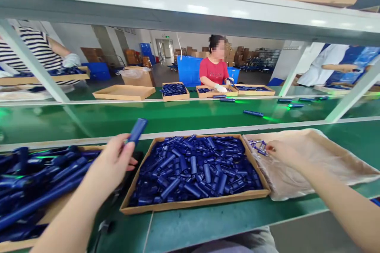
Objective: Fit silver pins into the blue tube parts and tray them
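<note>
My left hand point(114, 162) is closed round a shiny blue laser pointer tube point(138, 129), held tilted up above the left edge of the middle tray. In that cardboard tray point(196, 202) lies a heap of short blue tubes point(194, 166). My right hand point(280, 152) reaches into a plastic-lined tray point(314, 158) on the right. Its fingertips are pinched together at a few small blue-and-silver cylinders point(261, 148) in the tray's left corner; whether one is between them cannot be made out. Left of my left hand, longer blue laser pointers point(44, 189) fill another tray.
Beyond the trays runs a green conveyor belt point(178, 116) carrying several laser pointers point(253, 113), some shining green. A white overhead shelf point(190, 6) and slanted posts point(353, 91) frame the bench. Across the belt, a co-worker in red point(213, 71) handles parts. A cable point(103, 227) lies in front.
</note>
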Tool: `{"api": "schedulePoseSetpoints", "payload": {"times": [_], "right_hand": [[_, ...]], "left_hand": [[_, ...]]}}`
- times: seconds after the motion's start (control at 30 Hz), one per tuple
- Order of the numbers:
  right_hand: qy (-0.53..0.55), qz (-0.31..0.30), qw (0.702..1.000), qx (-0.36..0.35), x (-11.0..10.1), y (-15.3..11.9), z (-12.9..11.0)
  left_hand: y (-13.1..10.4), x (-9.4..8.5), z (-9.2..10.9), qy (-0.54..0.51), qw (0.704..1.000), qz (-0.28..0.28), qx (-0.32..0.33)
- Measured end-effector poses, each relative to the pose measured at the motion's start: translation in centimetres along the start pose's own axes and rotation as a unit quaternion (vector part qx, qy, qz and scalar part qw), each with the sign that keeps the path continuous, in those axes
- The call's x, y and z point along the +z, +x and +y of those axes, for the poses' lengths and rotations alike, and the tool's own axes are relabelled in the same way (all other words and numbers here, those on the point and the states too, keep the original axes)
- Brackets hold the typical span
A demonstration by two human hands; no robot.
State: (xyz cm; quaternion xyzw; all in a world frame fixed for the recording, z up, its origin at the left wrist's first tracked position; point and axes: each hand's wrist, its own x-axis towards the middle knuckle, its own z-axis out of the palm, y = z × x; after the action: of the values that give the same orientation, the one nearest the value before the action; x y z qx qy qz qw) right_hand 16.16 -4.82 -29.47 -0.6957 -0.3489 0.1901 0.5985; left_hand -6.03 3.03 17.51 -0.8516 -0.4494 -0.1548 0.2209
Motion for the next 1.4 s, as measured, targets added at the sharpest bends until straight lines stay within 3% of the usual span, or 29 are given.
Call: {"api": "schedulePoseSetpoints", "payload": {"times": [0.07,0.17,0.23,0.33,0.43,0.53,0.63,0.73,0.83,1.03,1.27,1.4], "right_hand": [[-0.037,-0.015,0.999,-0.003,1.7,0.0,-0.8],[-0.082,-0.024,0.996,0.023,3.3,0.3,-0.9],[-0.090,-0.032,0.995,0.026,3.5,0.4,-0.4],[-0.077,-0.030,0.996,0.024,2.7,-0.2,0.2],[-0.048,-0.003,0.998,0.035,1.1,-2.2,-1.1],[0.026,0.041,0.999,-0.012,0.2,-5.6,-5.5],[0.148,0.097,0.973,-0.149,0.9,-8.8,-11.4],[0.191,0.111,0.953,-0.205,3.0,-10.0,-15.8],[0.199,0.121,0.952,-0.199,5.1,-9.7,-17.6],[0.201,0.149,0.945,-0.212,5.6,-9.5,-18.6],[0.140,0.218,0.932,-0.253,6.0,-10.5,-19.3],[0.101,0.192,0.936,-0.277,6.3,-11.2,-19.6]], "left_hand": [[-1.8,2.9,3.0,-0.079,0.989,-0.119,0.045],[-4.5,6.6,6.7,-0.149,0.946,-0.268,0.105],[-5.7,8.3,8.4,-0.202,0.919,-0.322,0.103],[-6.4,10.5,10.2,-0.358,0.876,-0.321,0.021],[-6.5,12.6,11.4,-0.541,0.775,-0.308,-0.115],[-6.7,14.3,12.2,-0.633,0.679,-0.296,-0.224],[-7.2,15.3,12.4,-0.668,0.628,-0.306,-0.256],[-7.5,15.8,12.1,-0.689,0.609,-0.300,-0.256],[-7.7,15.9,11.6,-0.708,0.590,-0.301,-0.246],[-8.1,15.7,11.2,-0.730,0.579,-0.282,-0.231],[-7.8,16.1,11.0,-0.741,0.595,-0.230,-0.212],[-7.8,16.0,11.1,-0.744,0.597,-0.218,-0.208]]}}
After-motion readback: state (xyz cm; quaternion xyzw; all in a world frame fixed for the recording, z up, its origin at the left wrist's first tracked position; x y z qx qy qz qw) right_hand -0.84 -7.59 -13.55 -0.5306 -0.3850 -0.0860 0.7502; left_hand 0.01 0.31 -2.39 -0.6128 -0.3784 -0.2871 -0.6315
